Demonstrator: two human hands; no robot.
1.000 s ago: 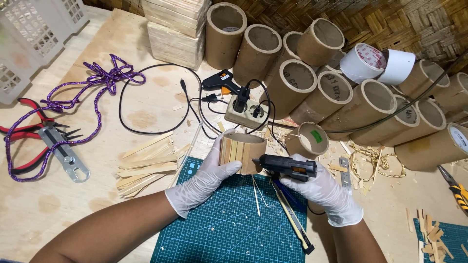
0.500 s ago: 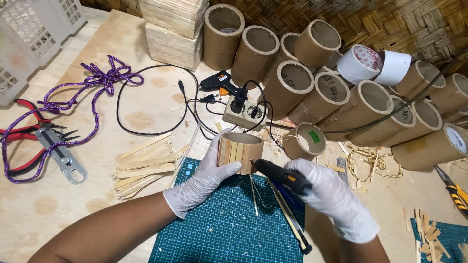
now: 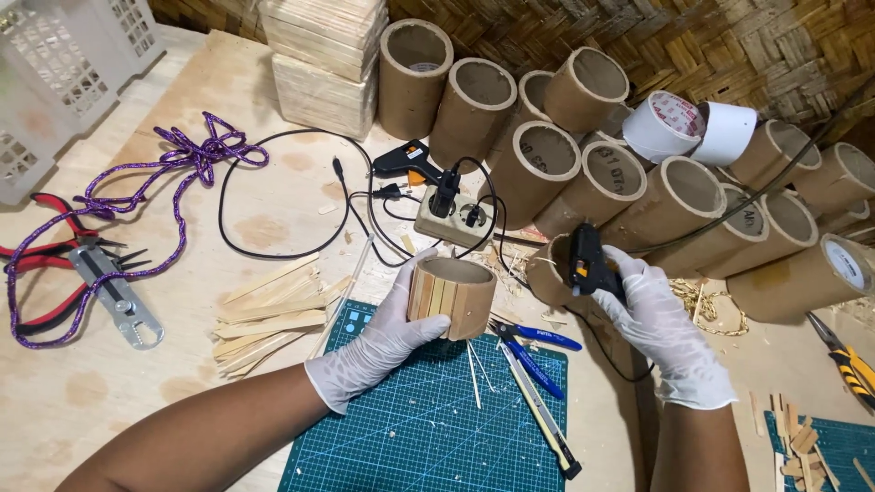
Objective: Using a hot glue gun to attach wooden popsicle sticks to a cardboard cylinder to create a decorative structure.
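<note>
White-gloved hands work just above the green cutting mat. The left hand is wrapped around a short cardboard tube partly clad in wooden sticks, held over the mat's top edge. The right hand is closed on a black glue gun, raised well apart to the right. Blue-handled pliers lie between them. Loose wooden sticks crowd the mat's left edge; cardboard tubes wall off the back of the surface.
</note>
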